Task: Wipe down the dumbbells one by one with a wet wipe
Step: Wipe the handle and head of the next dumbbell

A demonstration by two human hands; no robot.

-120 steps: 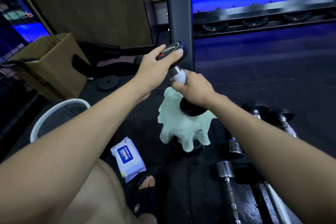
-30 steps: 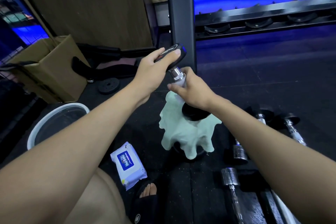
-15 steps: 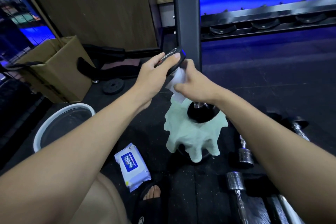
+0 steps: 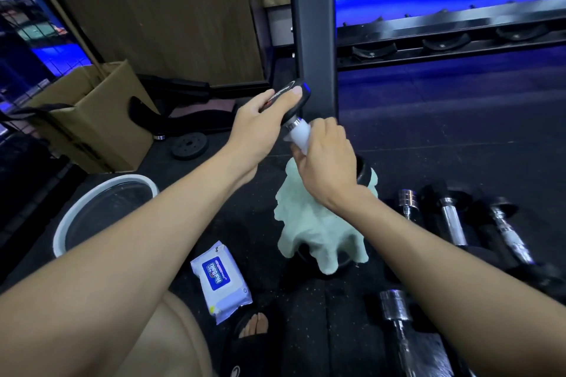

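Dumbbell with black round heads and a chrome handle (image 4: 294, 107), tilted, mid-wipe on its handle.

Head view: the left hand (image 4: 260, 125) grips the upper head at about 11 o'clock of centre; the right hand (image 4: 327, 159) clenches a white wet wipe (image 4: 298, 135) round the handle, lower head resting on a pale green cloth (image 4: 312, 229). At 4 o'clock, several chrome-handled dumbbells (image 4: 453, 223) lie on the floor; whether they are wiped I cannot tell. The wipe packet (image 4: 219, 280) lies at 7 o'clock.

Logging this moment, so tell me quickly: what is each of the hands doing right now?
Left hand: closed on the upper head of the dumbbell.
Right hand: closed around the handle, white wet wipe wrapped under its fingers.
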